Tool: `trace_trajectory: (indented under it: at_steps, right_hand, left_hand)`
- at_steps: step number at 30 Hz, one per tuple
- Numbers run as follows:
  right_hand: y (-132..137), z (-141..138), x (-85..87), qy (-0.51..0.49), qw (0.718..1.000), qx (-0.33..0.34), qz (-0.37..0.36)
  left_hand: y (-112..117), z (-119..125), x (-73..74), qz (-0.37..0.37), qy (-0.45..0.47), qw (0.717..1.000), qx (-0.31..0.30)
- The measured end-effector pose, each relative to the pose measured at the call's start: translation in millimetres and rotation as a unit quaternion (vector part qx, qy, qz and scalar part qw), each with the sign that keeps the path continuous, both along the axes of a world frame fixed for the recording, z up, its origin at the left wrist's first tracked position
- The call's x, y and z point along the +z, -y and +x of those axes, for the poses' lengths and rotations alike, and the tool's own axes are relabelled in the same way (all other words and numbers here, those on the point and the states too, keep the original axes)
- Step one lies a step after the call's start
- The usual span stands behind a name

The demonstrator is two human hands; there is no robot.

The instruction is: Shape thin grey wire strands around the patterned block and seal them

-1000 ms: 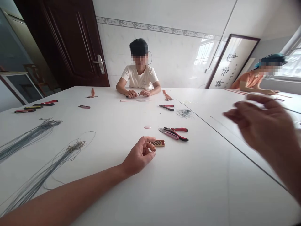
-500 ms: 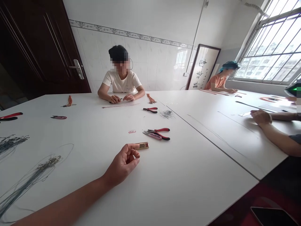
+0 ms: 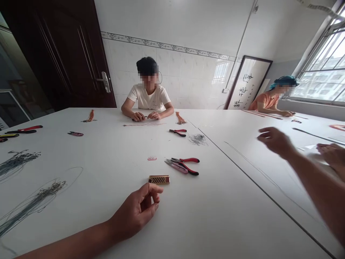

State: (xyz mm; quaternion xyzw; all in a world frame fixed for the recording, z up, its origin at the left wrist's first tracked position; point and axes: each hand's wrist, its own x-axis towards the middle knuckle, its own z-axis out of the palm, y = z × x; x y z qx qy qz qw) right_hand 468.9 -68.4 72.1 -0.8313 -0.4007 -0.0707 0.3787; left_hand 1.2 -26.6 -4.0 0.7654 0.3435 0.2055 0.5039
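My left hand [image 3: 142,207] rests on the white table [image 3: 221,216], loosely curled, with a gap between thumb and forefinger and nothing visible held. Just beyond its forefinger lies a small rectangular red-and-gold case [image 3: 159,179] with a slanted pattern. From the right edge my right hand [image 3: 276,141] reaches out above the table, somewhat blurred, fingers bent and apart; I see nothing in it. Past the case are red-handled pliers [image 3: 190,160], with pink thread snips [image 3: 178,166] lying against them, and a small red-printed label [image 3: 152,158].
At left lie wire bundles [image 3: 20,160], more pliers [image 3: 29,128] and other snips [image 3: 76,133]. Farther off are small pliers [image 3: 179,132] and a wire tangle [image 3: 198,139]. A person [image 3: 147,97] sits opposite; another [image 3: 266,102] is back right. A co-worker's hand [image 3: 334,154] is at right.
My view has turned left. My left forefinger has come off the red-and-gold case, which now lies apart from the hand. My right hand has come into view from the right.
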Motion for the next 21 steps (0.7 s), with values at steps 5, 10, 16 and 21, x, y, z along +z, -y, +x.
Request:
trace_trajectory:
  at_steps: [5, 10, 16, 21]
  right_hand:
    - [-80.8, 21.8, -50.1, 0.003, 0.996, 0.029, -0.088]
    - [-118.5, 36.8, -73.4, 0.048, 0.992, -0.005, -0.114]
    - [-145.9, -70.9, -11.0, 0.197, 0.967, 0.162, 0.016]
    - [-112.8, -275.8, 62.2, 0.291, 0.801, 0.479, 0.213]
  left_hand:
    - [-2.3, -2.1, -6.8, -0.001, -0.016, 1.0, -0.002]
    - [0.5, -6.4, -13.4, -0.009, -0.013, 1.0, 0.008]
    - [5.1, -1.3, -6.6, 0.02, 0.023, 1.0, -0.004]
    - [7.5, 5.9, -6.6, 0.056, 0.041, 0.997, -0.011]
